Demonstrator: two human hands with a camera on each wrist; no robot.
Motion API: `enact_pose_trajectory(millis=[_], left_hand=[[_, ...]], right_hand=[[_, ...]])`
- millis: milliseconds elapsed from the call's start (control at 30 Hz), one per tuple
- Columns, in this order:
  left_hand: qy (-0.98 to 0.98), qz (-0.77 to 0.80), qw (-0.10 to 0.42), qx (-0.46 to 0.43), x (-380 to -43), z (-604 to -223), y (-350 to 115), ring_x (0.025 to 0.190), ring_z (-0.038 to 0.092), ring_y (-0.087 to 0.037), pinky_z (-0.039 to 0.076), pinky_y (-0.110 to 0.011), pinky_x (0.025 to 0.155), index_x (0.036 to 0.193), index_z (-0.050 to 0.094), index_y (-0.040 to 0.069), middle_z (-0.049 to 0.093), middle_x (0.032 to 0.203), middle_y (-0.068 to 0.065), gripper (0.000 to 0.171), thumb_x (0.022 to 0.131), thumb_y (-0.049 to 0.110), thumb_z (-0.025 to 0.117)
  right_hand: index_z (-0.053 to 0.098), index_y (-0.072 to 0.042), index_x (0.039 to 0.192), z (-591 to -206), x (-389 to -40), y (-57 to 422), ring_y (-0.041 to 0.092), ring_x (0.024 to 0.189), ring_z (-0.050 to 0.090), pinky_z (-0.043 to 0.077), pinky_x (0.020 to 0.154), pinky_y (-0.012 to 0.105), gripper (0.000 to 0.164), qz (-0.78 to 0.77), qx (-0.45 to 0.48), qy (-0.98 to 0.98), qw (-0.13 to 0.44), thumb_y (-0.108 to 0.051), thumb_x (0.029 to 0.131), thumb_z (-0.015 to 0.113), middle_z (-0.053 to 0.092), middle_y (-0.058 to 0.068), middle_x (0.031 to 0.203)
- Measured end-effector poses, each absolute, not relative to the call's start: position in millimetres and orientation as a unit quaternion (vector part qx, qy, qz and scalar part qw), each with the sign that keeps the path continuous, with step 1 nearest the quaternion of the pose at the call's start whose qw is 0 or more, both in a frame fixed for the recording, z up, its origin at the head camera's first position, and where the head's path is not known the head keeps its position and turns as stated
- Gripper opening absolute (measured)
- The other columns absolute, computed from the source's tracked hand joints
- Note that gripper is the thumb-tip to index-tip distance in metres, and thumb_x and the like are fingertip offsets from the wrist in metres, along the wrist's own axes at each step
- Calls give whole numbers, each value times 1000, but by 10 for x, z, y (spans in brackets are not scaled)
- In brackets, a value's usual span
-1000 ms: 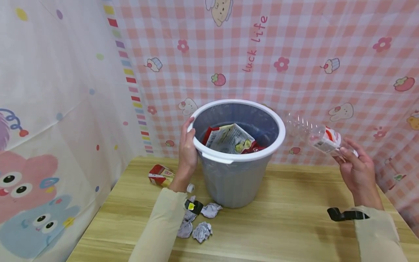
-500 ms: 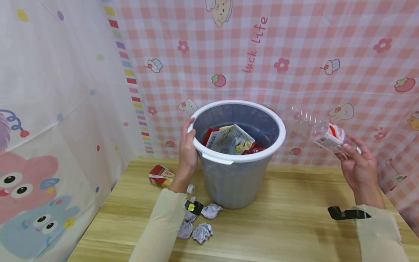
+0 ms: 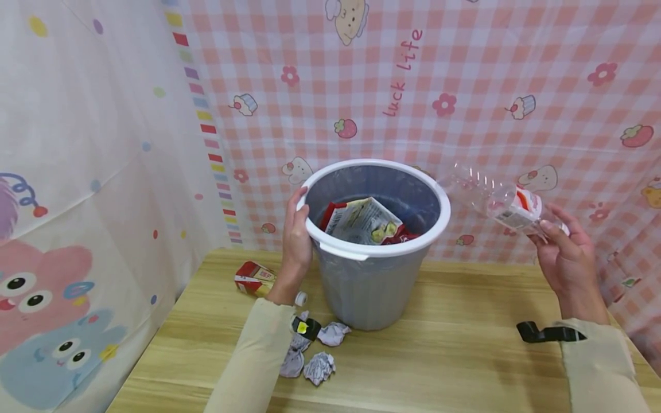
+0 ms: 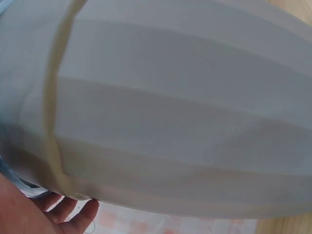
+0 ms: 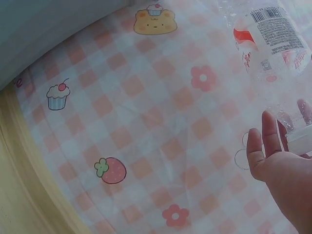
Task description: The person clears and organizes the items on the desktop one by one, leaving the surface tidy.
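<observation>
Bottle (image 3: 513, 207) held tilted beside the bin (image 3: 369, 292)

Well above the tabletop (image 3: 459, 350), the clear plastic bottle slants in the air to the right of the bin, its base pointing up and left toward the rim and its capped neck down in the right hand (image 3: 568, 261). Thumb and fingers of that hand pinch the bottle at the neck end, below the red-and-white label (image 3: 528, 205). The clear base is so faint that one cannot tell whether it touches the bin.

The left hand (image 3: 296, 232) grips the left side of the bin's white rim; the left wrist view shows three fingertips at the outer wall, near the rim. Grey and ribbed, the bin stands upright on the tabletop, and a printed wrapper (image 3: 369, 221) in red, white and green leans inside it.

Crumpled paper (image 3: 320, 368) lies in several pieces in front of the bin and beside the left wrist, partly hidden by the sleeve (image 3: 253, 358). Behind the left forearm, a red-and-yellow package (image 3: 253, 278) lies on its side. Between that forearm and the bin sits a small white cap (image 3: 301, 298); one cannot tell whether it belongs to the package.

Pink checked cloth (image 3: 320, 51) with flowers, cupcakes and strawberries hangs behind the tabletop, and white cloth (image 3: 113, 195) with cartoon figures hangs to the left.
</observation>
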State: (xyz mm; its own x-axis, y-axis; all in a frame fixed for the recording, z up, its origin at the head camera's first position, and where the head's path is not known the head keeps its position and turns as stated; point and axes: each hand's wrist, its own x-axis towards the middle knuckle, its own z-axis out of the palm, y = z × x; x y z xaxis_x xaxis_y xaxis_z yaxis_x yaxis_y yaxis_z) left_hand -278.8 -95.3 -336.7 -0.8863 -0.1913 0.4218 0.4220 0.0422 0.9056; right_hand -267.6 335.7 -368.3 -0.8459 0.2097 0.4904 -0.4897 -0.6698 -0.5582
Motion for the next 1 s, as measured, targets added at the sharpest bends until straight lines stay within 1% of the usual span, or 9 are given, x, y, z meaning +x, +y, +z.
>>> enact_pose_trajectory(millis=[133, 300, 467, 567, 800, 1000], left_hand=[[-688, -686, 223, -84, -2789, -3372, -951, 139, 40, -22, 30, -40, 115, 148, 39, 14, 39, 154, -4, 48, 102, 21, 30], [-685, -688, 224, -82, -2793, -3372, -947, 139, 39, -23, 30, -39, 115, 148, 40, 13, 39, 154, -5, 48, 102, 21, 30], [-684, -689, 224, -83, -2788, -3368, -946, 139, 39, -24, 30, -40, 115, 148, 40, 13, 39, 154, -6, 48, 102, 21, 30], [-685, -688, 225, -83, -2787, -3368, -945, 139, 39, -24, 30, -41, 115, 148, 40, 13, 39, 154, -6, 48, 102, 21, 30], [-687, -687, 220, -82, -2795, -3378, -948, 139, 40, -22, 31, -40, 115, 148, 39, 15, 39, 154, -4, 48, 102, 22, 30], [-685, -690, 218, -85, -2791, -3376, -953, 140, 39, -22, 30, -42, 116, 148, 40, 15, 39, 154, -4, 47, 103, 22, 30]], right_hand=[[50, 14, 132, -3640, -2662, 3330, 27, 110, 60, 54, 91, 32, 39, 882, 198, -377, 203, 17, 93, 50, 57, 18, 128], [47, 13, 136, -3567, -2646, 3283, 26, 119, 52, 52, 96, 30, 43, 867, 192, -413, 204, 14, 94, 52, 47, 16, 138], [49, 12, 135, -3499, -2643, 3230, 26, 122, 50, 51, 97, 28, 41, 860, 192, -430, 199, 15, 94, 52, 42, 15, 142], [50, 11, 135, -3459, -2641, 3195, 26, 121, 50, 51, 97, 28, 41, 853, 195, -441, 201, 15, 94, 52, 39, 15, 143], [51, 8, 136, -3330, -2629, 3097, 23, 117, 52, 51, 96, 26, 43, 841, 196, -466, 192, 13, 93, 54, 45, 14, 136], [46, 9, 140, -3213, -2645, 2992, 23, 120, 47, 49, 97, 23, 47, 812, 202, -514, 189, 11, 94, 56, 47, 12, 133]])
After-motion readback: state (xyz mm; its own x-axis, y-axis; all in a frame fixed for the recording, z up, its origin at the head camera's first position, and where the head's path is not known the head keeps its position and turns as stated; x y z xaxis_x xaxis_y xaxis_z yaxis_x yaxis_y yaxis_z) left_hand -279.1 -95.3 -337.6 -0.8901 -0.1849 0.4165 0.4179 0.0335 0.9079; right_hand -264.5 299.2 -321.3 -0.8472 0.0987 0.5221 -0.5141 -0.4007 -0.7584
